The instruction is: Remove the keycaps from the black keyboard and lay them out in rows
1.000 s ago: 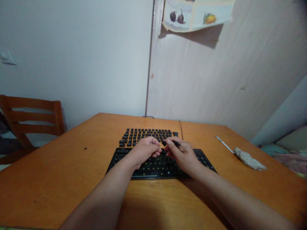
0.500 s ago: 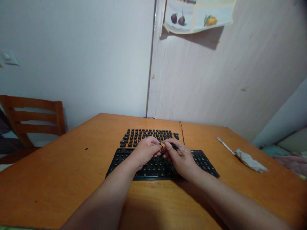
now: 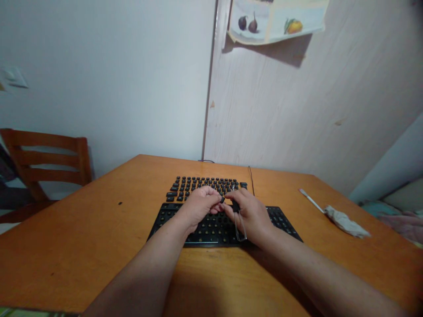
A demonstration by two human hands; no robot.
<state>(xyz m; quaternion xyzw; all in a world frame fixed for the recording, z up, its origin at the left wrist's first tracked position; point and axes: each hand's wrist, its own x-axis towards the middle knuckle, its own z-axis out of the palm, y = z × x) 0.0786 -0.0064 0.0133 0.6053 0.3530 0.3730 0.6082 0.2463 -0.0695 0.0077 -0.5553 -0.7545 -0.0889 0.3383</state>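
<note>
My left hand [image 3: 200, 206] is above the middle of a black keyboard [image 3: 201, 237], thumb and forefinger pinched on a small black keycap [image 3: 222, 200]. Close by on the right, my right hand [image 3: 254, 215] is closed round a wire keycap puller [image 3: 235, 206] with a black handle; its wire loops point down toward the front. The right fingertips come right up to the keycap; whether they touch it is unclear. Most key positions on the keyboard's left and middle lack caps. Behind it, loose black keycaps [image 3: 194, 186] lie on the table in keyboard-like rows.
On the wooden table [image 3: 86, 246], one small dark piece [image 3: 120, 203] lies at left. A white-handled brush [image 3: 312, 200] and a crumpled pale cloth [image 3: 345, 221] are at right. A thin cable [image 3: 251, 180] runs toward the wall. A wooden chair [image 3: 49, 160] stands at left.
The keycap puller has turned in my right hand, its wire loops swinging from pointing right to pointing down. The keycap now shows at my left fingertips. Both hands stay above the keyboard.
</note>
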